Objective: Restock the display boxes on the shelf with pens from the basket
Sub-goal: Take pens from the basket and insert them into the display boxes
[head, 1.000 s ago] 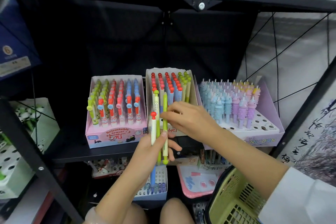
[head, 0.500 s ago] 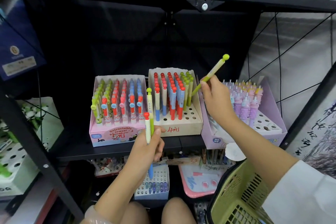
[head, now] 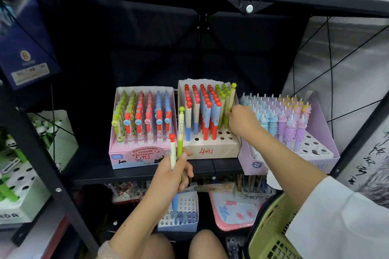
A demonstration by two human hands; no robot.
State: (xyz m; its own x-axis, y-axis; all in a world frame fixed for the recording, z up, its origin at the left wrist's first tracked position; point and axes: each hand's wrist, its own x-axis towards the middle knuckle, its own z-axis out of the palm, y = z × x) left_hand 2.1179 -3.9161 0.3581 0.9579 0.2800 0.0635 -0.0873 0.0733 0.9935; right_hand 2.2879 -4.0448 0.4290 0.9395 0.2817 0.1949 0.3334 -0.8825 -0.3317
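Green ball-topped plastic pen (head: 231,99), raised a moment ago, now stands in the beige cardboard display box (head: 210,149), right hand (head: 242,119) pinching it, left hand (head: 170,174) gripping two pens (head: 176,149).

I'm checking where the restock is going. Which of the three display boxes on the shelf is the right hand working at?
The middle beige box marked 4 in red. The right hand holds a green-topped pen at its right edge; the pink box and purple box stand untouched.

Soft even light from front, pen rows bright. Black shelf recess (head: 147,48) deep in shadow. Upper left blurred. Wide-angle bending at frame edges. Slight overall softness.
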